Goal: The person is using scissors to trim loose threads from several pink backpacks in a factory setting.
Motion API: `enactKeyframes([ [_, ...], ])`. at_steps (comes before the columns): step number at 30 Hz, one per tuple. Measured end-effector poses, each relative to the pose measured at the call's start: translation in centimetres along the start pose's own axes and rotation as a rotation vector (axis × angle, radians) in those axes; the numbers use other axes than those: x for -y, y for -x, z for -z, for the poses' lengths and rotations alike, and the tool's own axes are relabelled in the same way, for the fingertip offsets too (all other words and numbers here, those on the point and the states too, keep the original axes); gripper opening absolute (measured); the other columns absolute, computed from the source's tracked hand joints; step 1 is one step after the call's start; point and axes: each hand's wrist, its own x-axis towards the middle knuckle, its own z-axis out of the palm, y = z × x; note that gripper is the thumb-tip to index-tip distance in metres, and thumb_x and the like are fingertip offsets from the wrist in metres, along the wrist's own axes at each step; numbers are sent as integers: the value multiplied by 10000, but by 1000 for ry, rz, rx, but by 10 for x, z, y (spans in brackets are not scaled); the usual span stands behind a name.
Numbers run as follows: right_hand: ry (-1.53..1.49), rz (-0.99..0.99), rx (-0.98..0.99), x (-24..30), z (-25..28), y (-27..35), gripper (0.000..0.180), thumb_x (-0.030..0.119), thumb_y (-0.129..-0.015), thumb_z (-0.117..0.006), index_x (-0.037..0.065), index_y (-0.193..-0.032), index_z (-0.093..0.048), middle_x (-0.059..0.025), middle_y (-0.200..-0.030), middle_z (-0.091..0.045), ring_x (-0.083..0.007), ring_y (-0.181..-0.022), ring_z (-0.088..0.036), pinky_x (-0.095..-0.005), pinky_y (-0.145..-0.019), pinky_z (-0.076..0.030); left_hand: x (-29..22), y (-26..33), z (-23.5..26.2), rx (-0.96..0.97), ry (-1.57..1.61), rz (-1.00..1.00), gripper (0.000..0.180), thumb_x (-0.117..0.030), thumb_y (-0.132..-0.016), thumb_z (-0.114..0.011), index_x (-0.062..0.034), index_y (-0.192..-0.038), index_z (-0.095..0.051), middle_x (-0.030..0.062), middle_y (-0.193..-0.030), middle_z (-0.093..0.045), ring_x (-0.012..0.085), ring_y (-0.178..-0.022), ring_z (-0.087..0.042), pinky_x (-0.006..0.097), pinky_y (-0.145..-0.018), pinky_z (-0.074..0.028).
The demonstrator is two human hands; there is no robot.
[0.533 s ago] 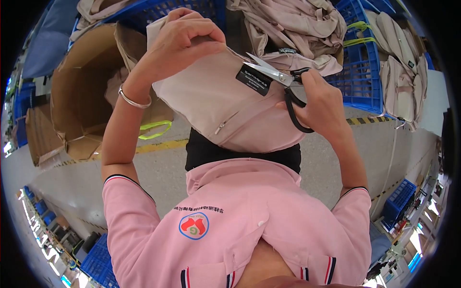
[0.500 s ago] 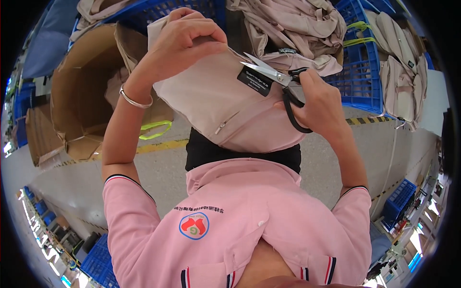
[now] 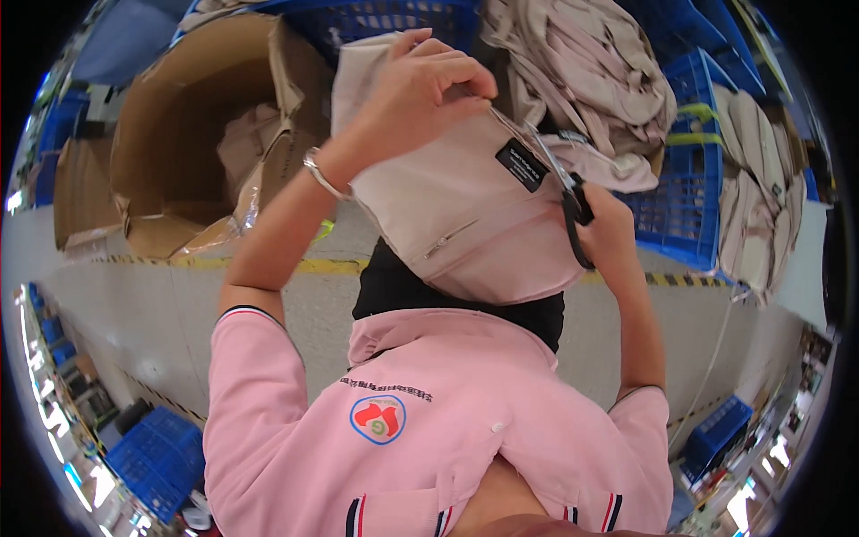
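Note:
A pale pink fabric bag point(image 3: 389, 201) hangs in front of my lap, with a black label point(image 3: 523, 166) near its far right edge and a short zipper point(image 3: 440, 246) lower down. My left hand point(image 3: 434, 89) pinches the bag's far edge between thumb and fingers. Scissors point(image 3: 574, 210) with black handles are in my right hand point(image 3: 611, 231), whose fingers are closed round the grips. Their silver blades point away from me along the bag's right edge, just beside the label. How far the blades are parted cannot be made out.
At the left stands a cardboard box point(image 3: 148, 183) with pale cloth inside. Beyond the bag lies a heap of pale pink bags point(image 3: 595, 76). A blue crate point(image 3: 680, 219) and a stack of bags point(image 3: 761, 197) are at the right; another blue crate point(image 3: 407, 27) is behind.
The scissors have moved off the label to the bag's right edge, and their blades have swung to point more away from me. My left hand keeps its pinch. The whole view has shifted.

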Motion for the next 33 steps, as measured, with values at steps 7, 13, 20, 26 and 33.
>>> enactKeyframes([
  [7,-312,-138,86,-9,-11,0,306,210,-847,-745,-22,-830,-547,-150,-655,-461,-213,-595,-395,-347,-573,-397,35,153,-98,-737,103,978,653,-278,-777,-819,41,-1281,-554,157,-1318,-584,294,-1274,-499,422,-1088,-360],
  [13,-337,-205,177,-10,-8,0,210,152,-894,-714,-3,-859,-577,37,-700,-479,-76,-693,-417,-259,-595,-387,-6,191,-118,-505,1188,1304,508,-235,-864,-768,31,-1258,-589,127,-1176,-679,200,-1045,-647,339,-950,-499],
  [20,-506,-204,-127,-4,-19,0,259,232,-941,-682,14,-837,-588,36,-656,-471,-55,-620,-409,-230,-554,-358,-21,127,2,-912,1328,887,357,-127,-877,-726,-13,-1201,-629,97,-1139,-679,183,-987,-665,343,-868,-553],
  [26,-811,-547,-202,-24,-29,14,265,276,-938,-647,28,-854,-605,14,-585,-475,-80,-459,-447,-241,-438,-352,0,143,130,-1523,786,637,489,-241,-956,-638,53,-1327,-512,164,-1283,-601,282,-1158,-596,430,-1002,-513],
  [33,-758,-638,-132,-23,-37,19,222,239,-909,-707,35,-858,-635,31,-622,-533,-43,-475,-476,-217,-439,-370,143,243,219,-1607,543,401,545,-215,-964,-603,114,-1368,-443,241,-1372,-505,393,-1250,-511,496,-1071,-445],
])
